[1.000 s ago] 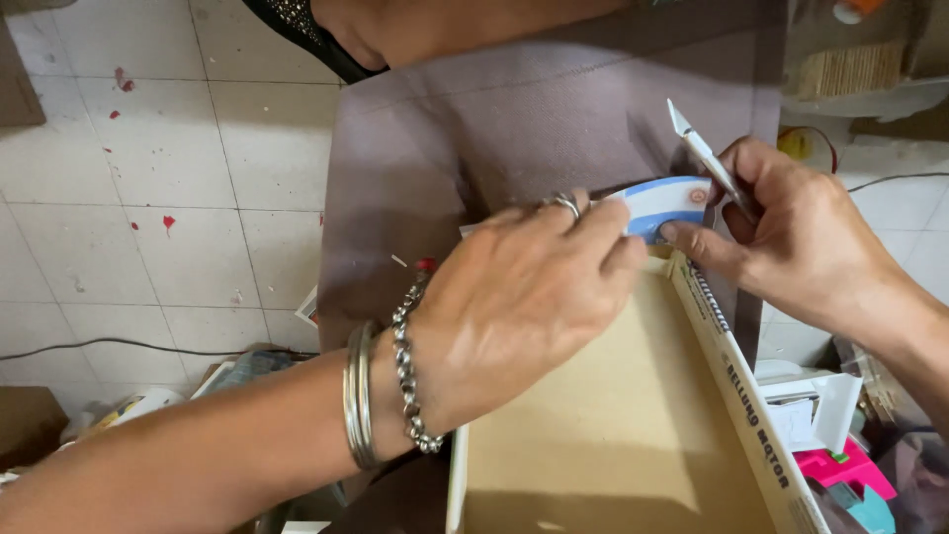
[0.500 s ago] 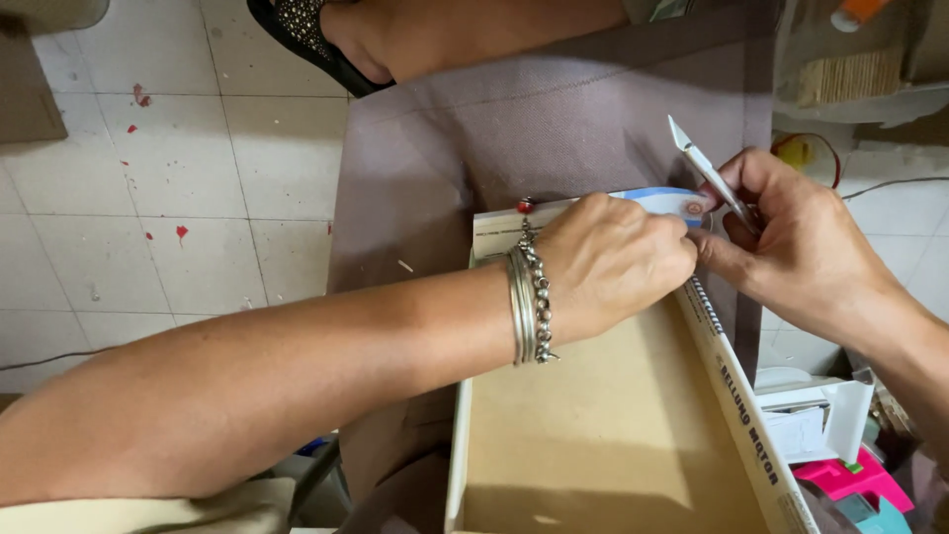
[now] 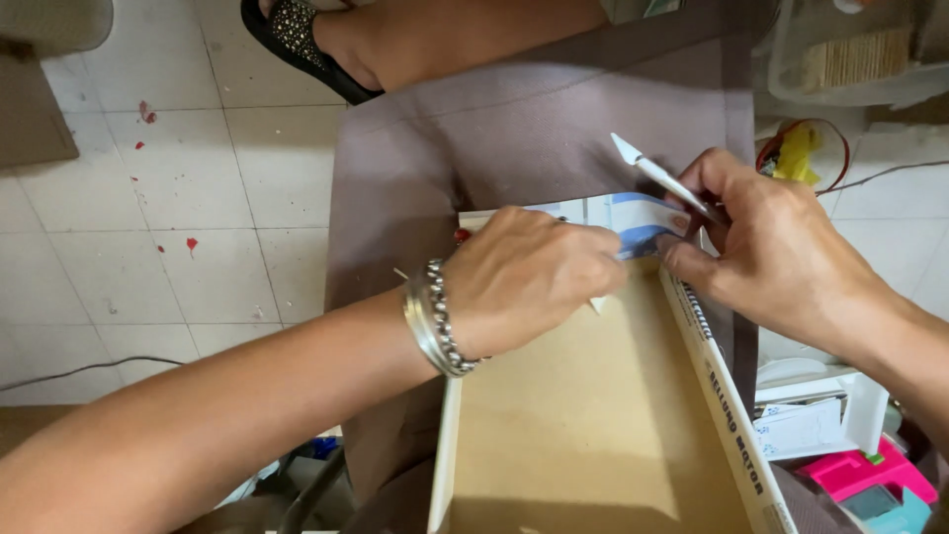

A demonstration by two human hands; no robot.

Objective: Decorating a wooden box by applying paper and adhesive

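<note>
An open cardboard box (image 3: pixel 593 425) with a brown inside rests on my lap, over grey-brown cloth (image 3: pixel 474 148). My left hand (image 3: pixel 529 277), with silver bracelets at the wrist, presses on the box's far wall, its fingers curled over the edge. My right hand (image 3: pixel 771 247) grips a thin white craft knife (image 3: pixel 657 176), its blade pointing up and left, and its thumb pinches the white-and-blue far flap (image 3: pixel 638 222) at the box's right corner.
Tiled floor with red specks lies to the left. A foot in a black sandal (image 3: pixel 297 44) is at the top. A clear plastic bin (image 3: pixel 860 54), wires and a yellow item sit top right. White and pink items (image 3: pixel 850 445) lie at lower right.
My left forearm has swung lower and further into view, while the hand stays on the far wall. The right hand with the knife has held its place at the corner.
</note>
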